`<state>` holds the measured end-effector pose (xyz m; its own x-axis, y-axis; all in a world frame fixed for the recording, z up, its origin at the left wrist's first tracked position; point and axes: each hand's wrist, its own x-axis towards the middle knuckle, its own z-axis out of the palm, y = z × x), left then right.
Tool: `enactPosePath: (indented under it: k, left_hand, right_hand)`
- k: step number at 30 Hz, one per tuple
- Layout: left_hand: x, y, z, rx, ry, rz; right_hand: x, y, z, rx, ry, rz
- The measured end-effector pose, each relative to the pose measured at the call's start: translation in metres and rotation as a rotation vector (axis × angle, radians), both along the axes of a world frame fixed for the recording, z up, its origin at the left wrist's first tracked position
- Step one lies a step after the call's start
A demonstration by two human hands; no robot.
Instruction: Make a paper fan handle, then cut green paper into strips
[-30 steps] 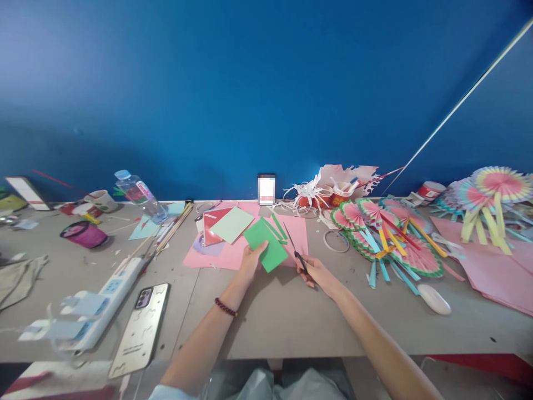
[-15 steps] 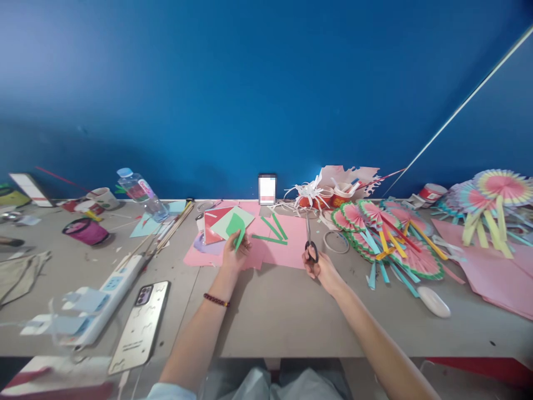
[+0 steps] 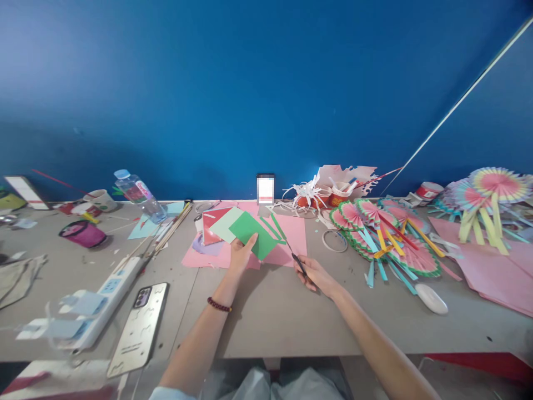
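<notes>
My left hand [image 3: 244, 254] grips a piece of green paper [image 3: 255, 236], thumb on top, and holds it over the pink sheets. In my right hand [image 3: 311, 273] are black-handled scissors [image 3: 300, 265], their blades pointing up and left toward the paper's right edge. A gap seems to lie between blades and paper; whether the blades are spread is too small to tell. Green paper strips [image 3: 275, 226] lie on the pink paper [image 3: 293, 239] just beyond. Behind my left hand rest a pale green sheet [image 3: 226, 223] and a red packet [image 3: 209, 233].
Paper fans [image 3: 387, 233], a tape roll [image 3: 335, 241] and a white mouse [image 3: 432, 299] lie on the right. A phone [image 3: 139, 329], a power strip [image 3: 104, 300] and a water bottle [image 3: 141, 194] occupy the left. A small screen [image 3: 265, 189] stands against the blue wall.
The green paper has turned from edge-on to flat, showing its broad face. My right hand has moved left, and the scissors have tilted from upright toward the paper.
</notes>
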<state>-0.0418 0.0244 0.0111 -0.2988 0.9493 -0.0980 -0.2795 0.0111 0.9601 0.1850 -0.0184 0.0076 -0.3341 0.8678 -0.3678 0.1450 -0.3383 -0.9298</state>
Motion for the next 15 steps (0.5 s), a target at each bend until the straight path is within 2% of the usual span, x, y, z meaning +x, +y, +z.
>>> enactPosePath:
  k: [10, 15]
  left_hand:
    - [0.0035, -0.0061, -0.0007, 0.021, -0.014, -0.066]
    - [0.0019, -0.0023, -0.0048, 0.025, -0.011, -0.005]
  right_hand:
    - [-0.0014, -0.0036, 0.008, 0.01, -0.072, 0.092]
    - [-0.0015, -0.0008, 0.0032, -0.007, -0.059, 0.025]
